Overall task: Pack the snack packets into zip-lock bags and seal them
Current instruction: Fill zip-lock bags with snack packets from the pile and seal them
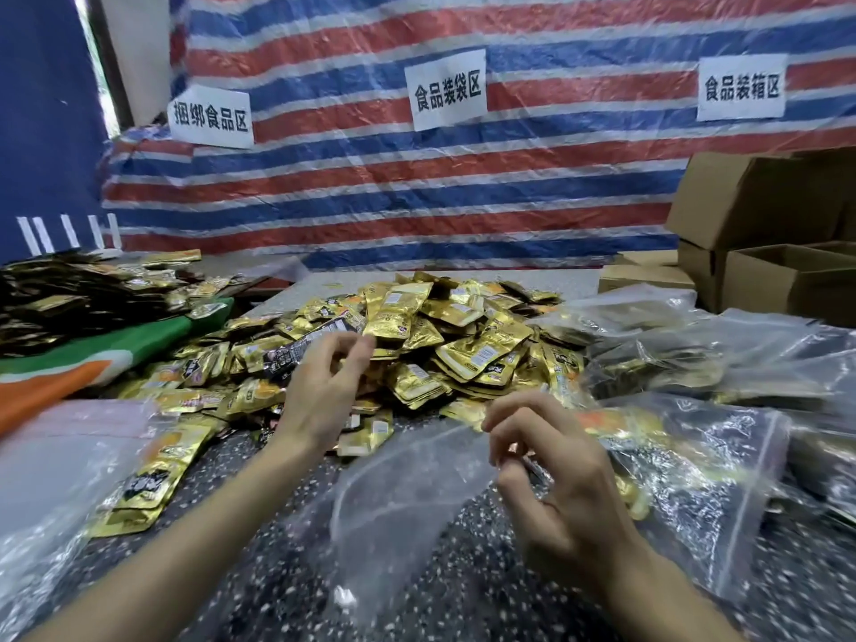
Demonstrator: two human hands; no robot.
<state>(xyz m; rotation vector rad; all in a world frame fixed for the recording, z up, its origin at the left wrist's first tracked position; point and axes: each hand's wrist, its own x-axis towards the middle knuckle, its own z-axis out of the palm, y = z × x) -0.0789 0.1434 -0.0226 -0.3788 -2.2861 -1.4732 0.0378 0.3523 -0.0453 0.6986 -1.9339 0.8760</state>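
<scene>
Right hand pinches clear zip-lock bag; left hand curled over glossy gold packets, grip unclear.

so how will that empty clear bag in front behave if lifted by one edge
Probably floppy: the empty zip-lock bag is thin film, wrinkled where the right hand pinches its edge. Likely very light, so it may slide on the speckled table.

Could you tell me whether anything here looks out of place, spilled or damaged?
Nothing looks damaged. The snack packets lie in a loose heap, and a few stray packets sit apart at the front left, against the clear bags. The right hand pinches an empty zip-lock bag.
</scene>
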